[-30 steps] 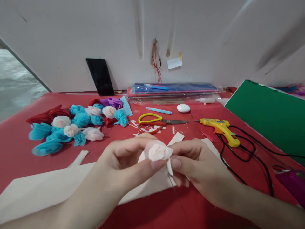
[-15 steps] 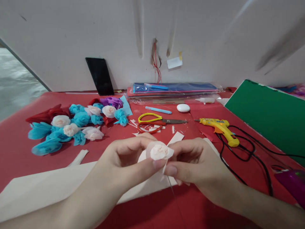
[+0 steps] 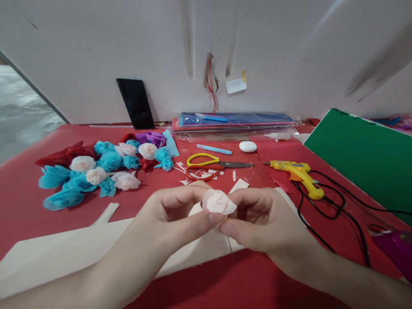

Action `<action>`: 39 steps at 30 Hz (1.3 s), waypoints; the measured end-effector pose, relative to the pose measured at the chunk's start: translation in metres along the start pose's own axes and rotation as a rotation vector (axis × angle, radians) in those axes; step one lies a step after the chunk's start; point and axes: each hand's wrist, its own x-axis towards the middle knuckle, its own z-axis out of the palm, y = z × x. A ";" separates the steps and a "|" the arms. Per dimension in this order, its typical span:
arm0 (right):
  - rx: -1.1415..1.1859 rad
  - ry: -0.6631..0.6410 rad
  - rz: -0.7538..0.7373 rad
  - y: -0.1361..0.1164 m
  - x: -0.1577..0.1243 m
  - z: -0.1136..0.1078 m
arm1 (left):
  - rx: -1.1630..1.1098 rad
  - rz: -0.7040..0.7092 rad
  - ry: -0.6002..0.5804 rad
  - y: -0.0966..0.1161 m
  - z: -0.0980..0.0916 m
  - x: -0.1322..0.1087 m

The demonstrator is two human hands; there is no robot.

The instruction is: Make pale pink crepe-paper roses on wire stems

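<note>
Paper rose (image 3: 219, 201) is pinched between left hand (image 3: 170, 214) and right hand (image 3: 267, 219), above the tabletop (image 3: 28, 197). Its strip end, loose a second ago, now lies tucked in: wrap nearly closed.

paper rose (image 3: 219, 202) | pale pink, rolled | pinched between fingers (image 3: 216, 217)

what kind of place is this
Probably a paper-craft table: finished paper flowers, scissors and a yellow glue gun lie on it, and the left hand and right hand pinch a paper rose.
</note>
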 end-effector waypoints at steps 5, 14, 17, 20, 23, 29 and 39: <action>-0.168 0.028 -0.101 0.005 -0.001 0.000 | 0.097 0.091 0.044 0.001 0.001 0.000; -0.345 -0.076 -0.127 -0.006 -0.001 -0.005 | 0.329 0.253 -0.053 0.017 -0.012 -0.006; -0.432 -0.159 -0.172 -0.009 0.001 -0.009 | 0.469 0.324 0.046 0.024 -0.011 -0.008; -0.484 -0.210 -0.253 -0.010 0.004 -0.013 | 0.537 0.369 0.092 0.027 -0.008 -0.009; -0.526 -0.256 -0.366 -0.010 0.005 -0.017 | 0.509 0.378 0.053 0.026 -0.006 -0.010; -0.652 -0.319 -0.486 -0.011 0.005 -0.023 | 0.503 0.389 0.008 0.022 -0.008 -0.012; -0.896 -0.290 -0.879 -0.013 0.006 -0.020 | 0.675 0.603 0.061 0.019 -0.003 -0.013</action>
